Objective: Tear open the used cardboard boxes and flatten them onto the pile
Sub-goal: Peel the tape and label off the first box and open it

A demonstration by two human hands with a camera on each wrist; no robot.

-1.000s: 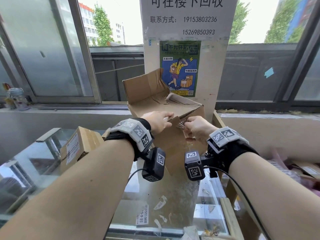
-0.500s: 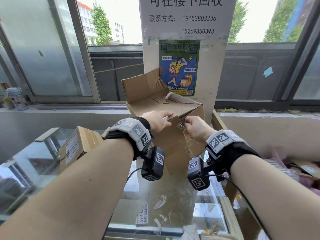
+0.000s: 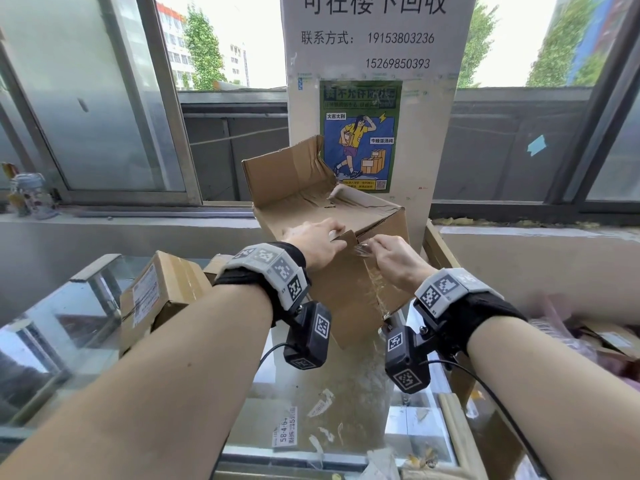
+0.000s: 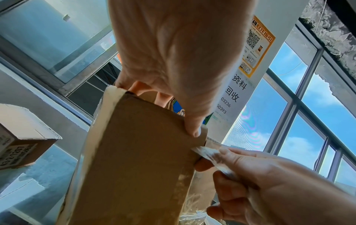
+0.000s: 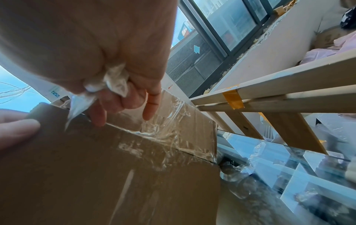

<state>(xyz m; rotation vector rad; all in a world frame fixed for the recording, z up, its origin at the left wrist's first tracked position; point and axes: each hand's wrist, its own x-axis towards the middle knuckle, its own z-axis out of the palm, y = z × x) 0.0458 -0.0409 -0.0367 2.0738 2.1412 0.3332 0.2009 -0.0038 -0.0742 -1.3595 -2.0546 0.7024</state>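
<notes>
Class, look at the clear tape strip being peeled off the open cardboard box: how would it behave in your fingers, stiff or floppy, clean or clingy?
Probably floppy: the clear tape is crumpled in the right hand. Likely clingy: wrinkled film still sticks along the cardboard box edge. Seemingly stretchy, since it pulls into a thin strand.
</notes>
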